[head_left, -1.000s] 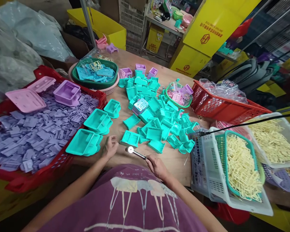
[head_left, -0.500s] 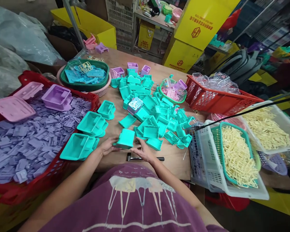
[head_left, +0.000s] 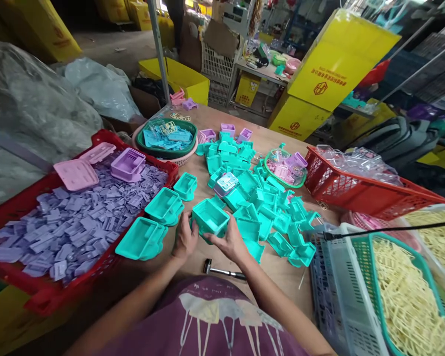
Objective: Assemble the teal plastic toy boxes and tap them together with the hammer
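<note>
Both my hands hold one teal plastic tray-shaped part [head_left: 209, 217] just above the wooden table [head_left: 267, 269], its hollow side up. My left hand [head_left: 184, 238] grips its left side and my right hand [head_left: 230, 241] its right and near side. A small metal hammer [head_left: 222, 270] lies on the table right below my hands. A heap of similar teal parts [head_left: 261, 205] spreads beyond and to the right. Three larger teal trays [head_left: 143, 239] sit to the left of my hands.
A red crate of lilac pieces [head_left: 65, 222] fills the left. A green bowl of blue parts [head_left: 169, 136] stands at the back. A red basket of clear bags [head_left: 359, 185] and white baskets of cream parts [head_left: 400, 291] are on the right. Yellow boxes [head_left: 333, 64] stand behind.
My right hand put the hammer down on the table. Both hands took hold of a teal part and lifted and turned it hollow side up. The view tilted upward.
</note>
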`<action>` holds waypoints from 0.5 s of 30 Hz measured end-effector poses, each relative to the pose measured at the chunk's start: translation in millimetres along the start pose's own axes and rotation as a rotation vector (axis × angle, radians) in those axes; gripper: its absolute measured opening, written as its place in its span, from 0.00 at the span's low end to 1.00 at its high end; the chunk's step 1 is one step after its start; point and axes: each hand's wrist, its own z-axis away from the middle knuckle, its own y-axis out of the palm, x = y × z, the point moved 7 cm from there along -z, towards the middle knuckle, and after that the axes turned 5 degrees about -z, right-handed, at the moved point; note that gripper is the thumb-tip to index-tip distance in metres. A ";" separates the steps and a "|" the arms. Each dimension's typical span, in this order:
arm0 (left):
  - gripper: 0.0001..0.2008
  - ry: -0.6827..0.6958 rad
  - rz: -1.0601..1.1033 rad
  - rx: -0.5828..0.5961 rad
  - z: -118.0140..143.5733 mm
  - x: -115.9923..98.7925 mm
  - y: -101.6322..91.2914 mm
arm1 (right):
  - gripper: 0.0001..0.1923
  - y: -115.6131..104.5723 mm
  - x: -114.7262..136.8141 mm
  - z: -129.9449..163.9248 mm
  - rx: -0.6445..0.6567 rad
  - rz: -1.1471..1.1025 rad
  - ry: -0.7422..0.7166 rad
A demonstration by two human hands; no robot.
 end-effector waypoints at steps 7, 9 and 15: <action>0.44 0.508 -0.491 0.308 -103.4 -55.5 -16.9 | 0.41 2.2 7.7 -140.9 0.410 -0.110 -0.221; 0.47 0.473 -0.648 0.455 -138.2 -47.9 -9.9 | 0.41 12.2 16.9 -183.1 0.448 -0.069 -0.264; 0.40 0.198 -1.095 0.258 -188.1 -25.2 -2.6 | 0.43 58.5 -5.9 -257.4 0.309 -0.049 -0.109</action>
